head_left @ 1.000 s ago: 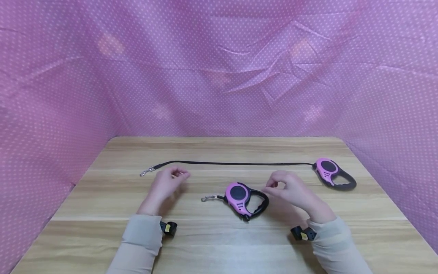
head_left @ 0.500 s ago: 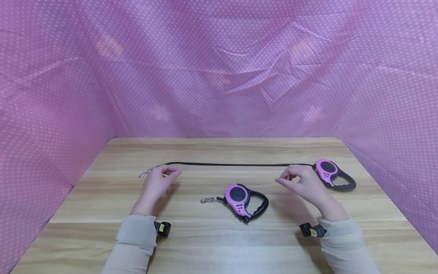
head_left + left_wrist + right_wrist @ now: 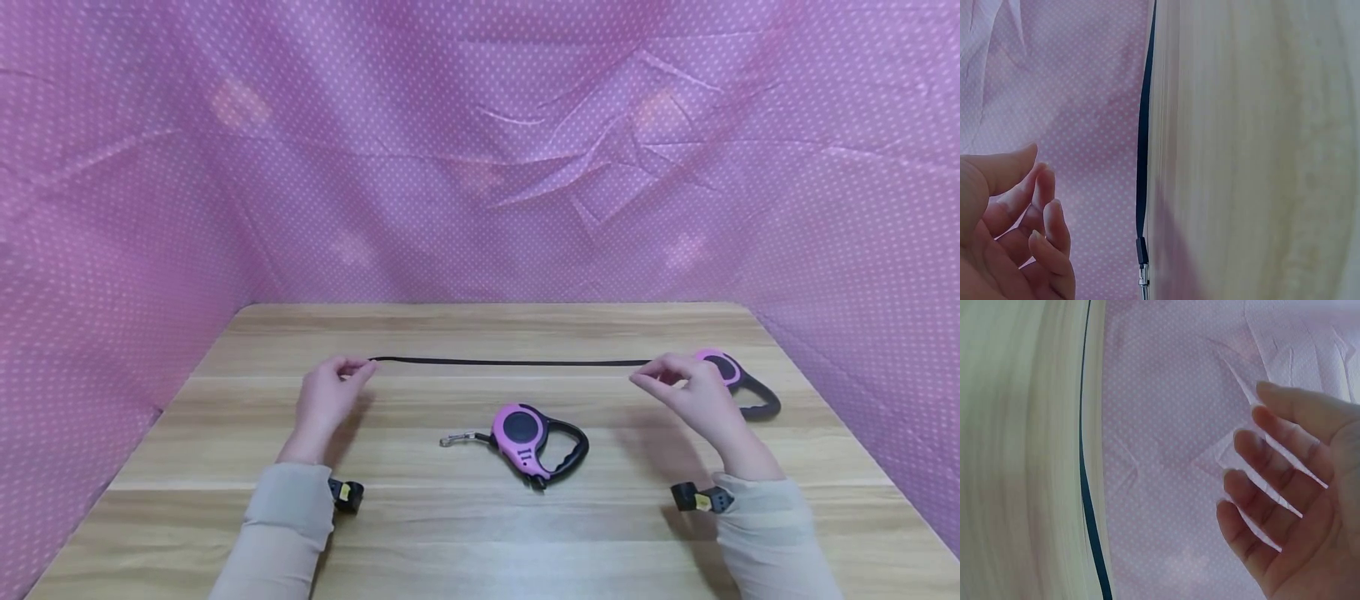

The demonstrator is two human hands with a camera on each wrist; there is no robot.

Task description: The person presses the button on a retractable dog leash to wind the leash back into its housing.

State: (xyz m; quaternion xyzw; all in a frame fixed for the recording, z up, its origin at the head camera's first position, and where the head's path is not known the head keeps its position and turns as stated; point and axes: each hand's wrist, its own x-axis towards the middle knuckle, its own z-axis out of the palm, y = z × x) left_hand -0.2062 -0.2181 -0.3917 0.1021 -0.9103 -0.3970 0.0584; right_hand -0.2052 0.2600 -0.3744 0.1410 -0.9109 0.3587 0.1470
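Two pink and black retractable dog leashes lie on the table. The far leash [image 3: 722, 367] sits at the right, its black strap [image 3: 510, 362] stretched leftward across the table. My left hand [image 3: 330, 396] is raised near the strap's left end, fingers loosely bent and holding nothing; it hides the metal clip in the head view, but the clip [image 3: 1143, 275] shows in the left wrist view. With relaxed fingers and nothing in it, my right hand [image 3: 693, 396] overlaps the far leash's case. Between the hands, closer to me, lies the near leash [image 3: 521, 425] with its short clip [image 3: 457, 438] pointing left.
The wood-grain table [image 3: 480, 533] has its back edge against a pink polka-dot cloth [image 3: 480, 167], which also hangs along both sides. A small black camera sits on each wrist, the left camera [image 3: 347, 496] and the right camera [image 3: 699, 498].
Both hands have moved apart, the left leftward over the strap's clip end, the right away from the near leash's handle toward the far leash. Both leashes stay in place.
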